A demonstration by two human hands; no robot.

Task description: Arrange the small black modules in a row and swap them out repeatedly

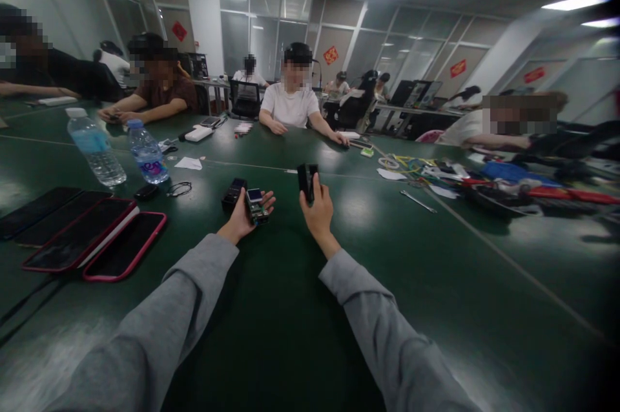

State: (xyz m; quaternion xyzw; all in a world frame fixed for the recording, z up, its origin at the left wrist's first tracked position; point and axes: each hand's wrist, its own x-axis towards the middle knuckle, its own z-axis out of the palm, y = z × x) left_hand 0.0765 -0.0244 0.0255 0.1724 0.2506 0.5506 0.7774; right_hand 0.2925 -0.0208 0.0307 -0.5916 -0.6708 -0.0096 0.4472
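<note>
My left hand (238, 219) is closed on a small circuit board with a screen (257, 208), its fingers showing on the far side. Just behind that hand a black boxy device (233, 194) stands on the green table (285, 309); whether the hand touches it I cannot tell. To the right, my right hand (318, 210) grips a black rectangular case piece (307, 181), raised above the table with fingers along its side. A gap separates the two hands.
On the left are two plastic bottles (148, 152), several phones (126, 244), a small black item (146, 192) and a thin cable (179, 188). A wrench-like metal tool (418, 201) and piled cables and tools (513, 183) lie right. A person (290, 105) sits opposite.
</note>
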